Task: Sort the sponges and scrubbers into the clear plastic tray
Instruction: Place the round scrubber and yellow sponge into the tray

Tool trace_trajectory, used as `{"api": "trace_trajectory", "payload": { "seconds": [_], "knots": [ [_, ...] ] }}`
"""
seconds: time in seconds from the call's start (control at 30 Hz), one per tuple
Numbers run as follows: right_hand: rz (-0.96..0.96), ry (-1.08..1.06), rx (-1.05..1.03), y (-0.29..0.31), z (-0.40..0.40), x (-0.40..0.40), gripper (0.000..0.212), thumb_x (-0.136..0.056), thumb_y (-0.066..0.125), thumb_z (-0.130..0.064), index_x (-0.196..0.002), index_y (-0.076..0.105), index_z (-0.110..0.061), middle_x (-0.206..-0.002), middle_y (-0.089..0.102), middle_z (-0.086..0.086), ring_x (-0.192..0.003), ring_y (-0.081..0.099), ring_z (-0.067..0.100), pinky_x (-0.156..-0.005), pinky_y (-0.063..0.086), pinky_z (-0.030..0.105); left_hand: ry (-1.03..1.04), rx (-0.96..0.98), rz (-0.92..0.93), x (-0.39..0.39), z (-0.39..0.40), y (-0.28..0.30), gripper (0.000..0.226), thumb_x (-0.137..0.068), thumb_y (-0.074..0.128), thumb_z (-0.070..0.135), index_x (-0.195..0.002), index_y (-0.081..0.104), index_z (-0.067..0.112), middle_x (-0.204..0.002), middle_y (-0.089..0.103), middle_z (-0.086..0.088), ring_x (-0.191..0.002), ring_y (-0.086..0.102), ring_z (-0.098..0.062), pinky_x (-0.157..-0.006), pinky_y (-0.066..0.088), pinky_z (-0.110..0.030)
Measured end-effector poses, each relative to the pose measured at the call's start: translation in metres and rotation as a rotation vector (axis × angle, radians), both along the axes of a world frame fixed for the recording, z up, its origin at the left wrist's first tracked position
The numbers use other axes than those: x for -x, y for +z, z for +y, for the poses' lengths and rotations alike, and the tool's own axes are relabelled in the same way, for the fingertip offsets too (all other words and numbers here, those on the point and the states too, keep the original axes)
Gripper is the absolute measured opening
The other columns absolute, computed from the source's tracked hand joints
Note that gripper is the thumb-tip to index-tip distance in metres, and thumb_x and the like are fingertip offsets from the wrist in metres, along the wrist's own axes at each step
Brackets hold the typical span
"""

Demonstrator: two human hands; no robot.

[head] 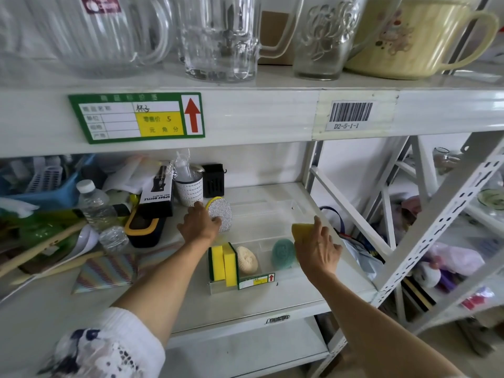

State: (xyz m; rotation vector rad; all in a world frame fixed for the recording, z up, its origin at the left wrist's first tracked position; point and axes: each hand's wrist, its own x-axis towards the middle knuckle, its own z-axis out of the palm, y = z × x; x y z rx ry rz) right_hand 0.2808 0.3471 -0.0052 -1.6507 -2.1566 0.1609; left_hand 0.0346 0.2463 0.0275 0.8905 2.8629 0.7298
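A clear plastic tray (pixel 275 211) lies on the white shelf. At its near end stand two yellow-and-green sponges (pixel 224 263), a beige loofah scrubber (pixel 246 260) and a teal mesh scrubber (pixel 283 253). My left hand (pixel 200 223) grips a round silver glitter sponge with a yellow rim (pixel 220 214) at the tray's left edge. Over the tray's right side, my right hand (pixel 317 248) holds a yellow sponge (pixel 301 231).
Left of the tray lie a black spray-bottle box (pixel 156 195), a water bottle (pixel 95 204), a black-and-yellow case (pixel 144 227), wooden sticks and striped cloth (pixel 106 271). A white perforated cup (pixel 189 190) stands behind. Glass mugs fill the upper shelf. A white rack frame (pixel 425 236) stands right.
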Motion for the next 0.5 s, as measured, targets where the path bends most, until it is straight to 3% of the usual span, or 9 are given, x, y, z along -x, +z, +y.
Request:
{"api": "trace_trajectory", "payload": {
  "seconds": [0.13,0.23,0.37,0.5],
  "knots": [
    [0.01,-0.018,-0.039,0.005,-0.001,0.003,0.05,-0.086,0.056,-0.037,-0.13,0.041,-0.019,-0.116,0.057,0.01,-0.099,0.059,0.03,-0.083,0.043,0.044,-0.017,-0.037,0.0,0.001,-0.004,-0.002,0.05,-0.084,0.061,0.04,-0.121,0.046,0.008,-0.125,0.056,-0.015,-0.115,0.057,-0.034,-0.092,0.042,-0.047],
    [0.007,-0.025,-0.035,0.005,-0.002,0.006,0.037,-0.088,0.056,-0.033,-0.12,0.044,-0.018,-0.109,0.058,0.009,-0.095,0.057,0.029,-0.082,0.042,0.042,-0.019,-0.027,0.001,0.002,-0.006,-0.001,0.044,-0.087,0.058,0.038,-0.118,0.05,0.008,-0.123,0.057,-0.015,-0.113,0.057,-0.034,-0.092,0.043,-0.047],
    [-0.01,-0.004,-0.018,0.006,-0.002,0.008,0.038,-0.088,0.056,-0.029,-0.122,0.044,-0.017,-0.11,0.058,0.009,-0.097,0.056,0.028,-0.084,0.041,0.042,-0.013,0.006,-0.035,0.001,-0.008,0.0,0.048,-0.087,0.057,0.04,-0.121,0.051,0.007,-0.126,0.054,-0.016,-0.116,0.056,-0.035,-0.095,0.042,-0.049],
    [-0.022,-0.033,-0.092,0.013,-0.007,0.011,0.044,-0.082,0.062,-0.029,-0.123,0.051,-0.019,-0.121,0.057,0.008,-0.108,0.056,0.028,-0.096,0.037,0.047,-0.019,-0.076,-0.046,0.0,-0.014,0.001,0.052,-0.087,0.054,0.046,-0.123,0.048,0.008,-0.128,0.053,-0.016,-0.117,0.055,-0.036,-0.094,0.043,-0.048]
  ]
}}
